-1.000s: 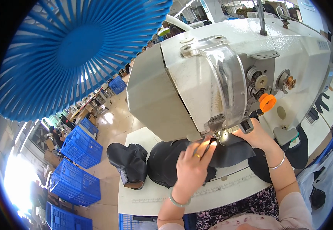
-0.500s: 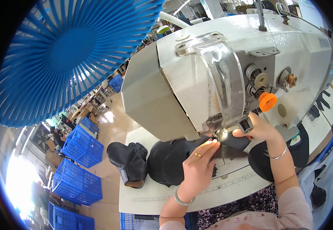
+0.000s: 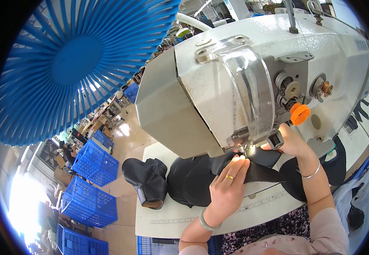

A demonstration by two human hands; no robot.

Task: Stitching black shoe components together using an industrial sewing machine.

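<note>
A white sewing machine (image 3: 201, 97) fills the middle, its lit needle area low on the head. Under it lies a black fabric or leather piece (image 3: 263, 173), its kind not clear. My left hand (image 3: 229, 185) grips this piece just in front of the needle, fingers together; a ring and a pale bangle show on it. Right of the needle, my right hand (image 3: 292, 142) holds the piece's far side with its thumb on top; the machine partly hides its fingers. More black material (image 3: 191, 180) lies bunched left of my left hand.
A black shoe-like item (image 3: 148, 180) stands at the table's left. Dark pieces (image 3: 335, 163) lie by my right forearm, near a clear plastic bag (image 3: 365, 195). A blue fan grille (image 3: 78, 63) looms upper left; blue crates (image 3: 89, 202) stand on the floor. A ruler strip (image 3: 261, 202) marks the table.
My left hand has shifted slightly right, its fingers straighter by the needle. The black piece has turned a little, its pointed end now showing to the right. The whole view has shifted slightly.
</note>
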